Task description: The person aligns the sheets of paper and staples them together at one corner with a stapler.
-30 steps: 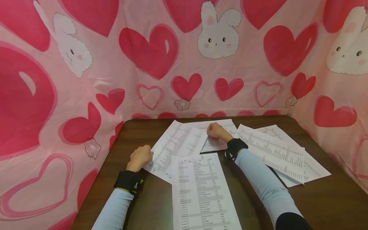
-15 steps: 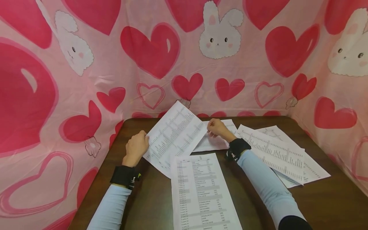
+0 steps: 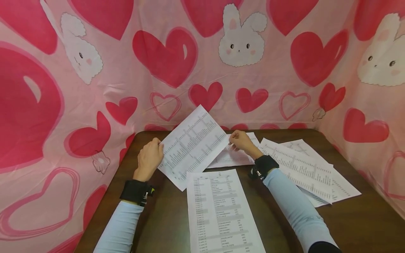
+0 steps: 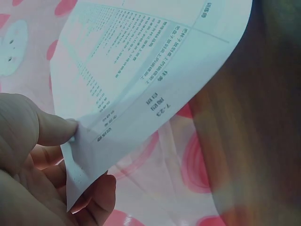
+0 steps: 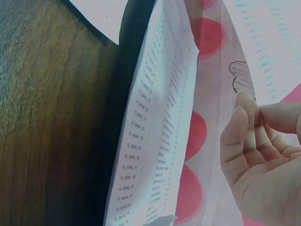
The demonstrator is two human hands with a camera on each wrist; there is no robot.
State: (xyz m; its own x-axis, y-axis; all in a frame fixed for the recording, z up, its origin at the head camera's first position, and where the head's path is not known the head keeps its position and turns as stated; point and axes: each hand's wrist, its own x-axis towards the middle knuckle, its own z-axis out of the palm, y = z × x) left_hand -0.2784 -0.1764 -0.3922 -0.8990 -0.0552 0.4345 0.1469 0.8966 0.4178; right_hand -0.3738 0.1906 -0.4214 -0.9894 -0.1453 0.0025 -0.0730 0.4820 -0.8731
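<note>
Raised sheet [image 3: 192,146] above scattered papers [image 3: 303,165]

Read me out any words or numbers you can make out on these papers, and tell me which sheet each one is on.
"7-23": on the lifted sheet that the left hand pinches; the characters around it are too blurred to read.
Sheet nearest the person: print too small to read.
Sheets at the right: too small to read.
Sheet under the right hand: unreadable.

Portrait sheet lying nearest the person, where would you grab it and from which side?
Probably the far right corner of the nearest sheet, coming from the right. It lies flat on the table with bare wood beside that edge, nothing overlaps it there, and the right hand is close. The left hand is busy pinching the raised sheet.
</note>
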